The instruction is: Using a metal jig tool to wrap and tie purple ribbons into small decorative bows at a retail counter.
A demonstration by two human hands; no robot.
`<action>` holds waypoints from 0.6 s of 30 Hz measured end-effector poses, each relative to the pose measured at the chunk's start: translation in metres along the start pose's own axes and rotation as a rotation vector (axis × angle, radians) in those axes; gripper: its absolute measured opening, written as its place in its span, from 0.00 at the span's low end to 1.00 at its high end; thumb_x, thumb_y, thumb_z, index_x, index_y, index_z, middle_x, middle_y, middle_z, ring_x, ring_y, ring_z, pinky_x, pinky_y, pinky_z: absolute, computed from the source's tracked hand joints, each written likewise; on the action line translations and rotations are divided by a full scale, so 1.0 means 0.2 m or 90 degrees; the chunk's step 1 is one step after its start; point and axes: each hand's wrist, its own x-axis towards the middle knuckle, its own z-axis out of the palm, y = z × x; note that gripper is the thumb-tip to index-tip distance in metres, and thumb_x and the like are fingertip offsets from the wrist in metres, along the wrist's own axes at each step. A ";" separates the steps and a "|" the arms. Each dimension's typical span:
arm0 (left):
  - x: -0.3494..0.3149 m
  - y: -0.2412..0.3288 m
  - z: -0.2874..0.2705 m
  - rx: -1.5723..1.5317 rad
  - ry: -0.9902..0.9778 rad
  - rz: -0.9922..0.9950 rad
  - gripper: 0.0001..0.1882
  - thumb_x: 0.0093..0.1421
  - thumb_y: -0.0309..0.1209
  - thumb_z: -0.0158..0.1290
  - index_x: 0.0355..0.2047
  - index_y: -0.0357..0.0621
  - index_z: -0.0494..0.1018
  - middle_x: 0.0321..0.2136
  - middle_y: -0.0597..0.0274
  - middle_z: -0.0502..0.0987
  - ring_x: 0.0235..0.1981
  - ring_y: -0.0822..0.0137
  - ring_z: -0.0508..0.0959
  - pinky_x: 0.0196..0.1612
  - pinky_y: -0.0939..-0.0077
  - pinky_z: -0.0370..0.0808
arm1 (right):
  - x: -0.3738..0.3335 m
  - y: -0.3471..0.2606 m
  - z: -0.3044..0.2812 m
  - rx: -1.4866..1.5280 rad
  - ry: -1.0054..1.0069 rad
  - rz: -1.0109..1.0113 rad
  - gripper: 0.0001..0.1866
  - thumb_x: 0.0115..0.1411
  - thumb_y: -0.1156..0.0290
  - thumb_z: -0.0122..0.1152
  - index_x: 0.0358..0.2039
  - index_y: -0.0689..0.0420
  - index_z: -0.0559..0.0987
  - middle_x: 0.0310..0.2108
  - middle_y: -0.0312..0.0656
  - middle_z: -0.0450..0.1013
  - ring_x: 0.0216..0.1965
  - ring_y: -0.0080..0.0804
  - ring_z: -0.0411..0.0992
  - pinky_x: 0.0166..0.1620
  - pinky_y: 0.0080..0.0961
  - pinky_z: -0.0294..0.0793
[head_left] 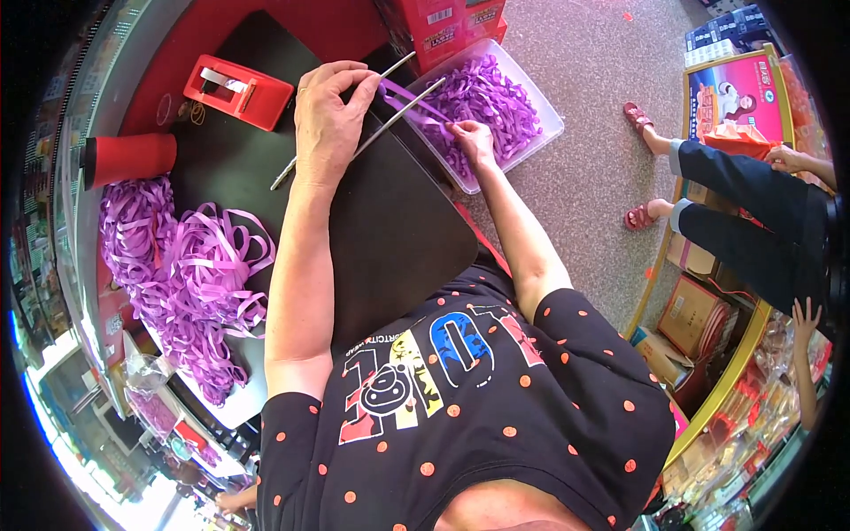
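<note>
My left hand (pixel 329 119) is closed over the dark table (pixel 390 217), pinching a purple ribbon (pixel 409 94) between thumb and fingers. From there the ribbon runs to my right hand (pixel 474 142), whose closed fingertips grip it above a white plastic bin (pixel 547 134). Short purple ribbon pieces (pixel 491 93) fill that bin. Two thin metal rods (pixel 400 118) lie slantwise by my left hand, partly hidden under it and the wrist; how they are fixed cannot be seen. Long loops of purple ribbon (pixel 217 252) are heaped left of my left forearm.
A red tape dispenser (pixel 239 91) and a red cylinder (pixel 133 159) stand on the table's far left. Red boxes (pixel 443 31) rise behind the bin. On the right, a person in dark trousers (pixel 753 190) is by shelves with cartons (pixel 695 314).
</note>
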 end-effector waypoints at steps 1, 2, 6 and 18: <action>0.00 0.00 0.00 0.002 0.000 0.001 0.11 0.57 0.36 0.56 0.33 0.40 0.79 0.39 0.64 0.78 0.46 0.64 0.72 0.51 0.73 0.66 | -0.02 0.00 0.01 0.227 -0.068 0.087 0.11 0.52 0.62 0.67 0.26 0.57 0.81 0.19 0.31 0.71 0.19 0.18 0.66 0.24 0.18 0.65; 0.00 0.00 0.00 0.003 -0.001 -0.001 0.11 0.57 0.36 0.56 0.33 0.40 0.79 0.39 0.64 0.78 0.46 0.64 0.72 0.51 0.73 0.66 | -0.03 -0.01 0.01 0.227 -0.070 0.089 0.11 0.52 0.62 0.67 0.26 0.57 0.81 0.19 0.31 0.71 0.19 0.18 0.66 0.24 0.18 0.65; -0.01 -0.01 0.00 -0.015 0.016 -0.010 0.09 0.55 0.35 0.57 0.31 0.42 0.79 0.38 0.66 0.77 0.46 0.63 0.71 0.50 0.70 0.67 | -0.08 -0.05 0.00 0.096 0.000 0.040 0.08 0.52 0.67 0.66 0.29 0.58 0.80 0.21 0.32 0.73 0.19 0.19 0.68 0.25 0.18 0.67; 0.01 0.02 0.01 -0.003 0.011 0.012 0.09 0.54 0.35 0.58 0.31 0.44 0.80 0.39 0.66 0.77 0.47 0.62 0.71 0.51 0.70 0.66 | -0.14 0.19 -0.09 0.165 -0.089 -0.108 0.09 0.53 0.70 0.66 0.32 0.58 0.75 0.24 0.36 0.74 0.25 0.20 0.71 0.29 0.20 0.71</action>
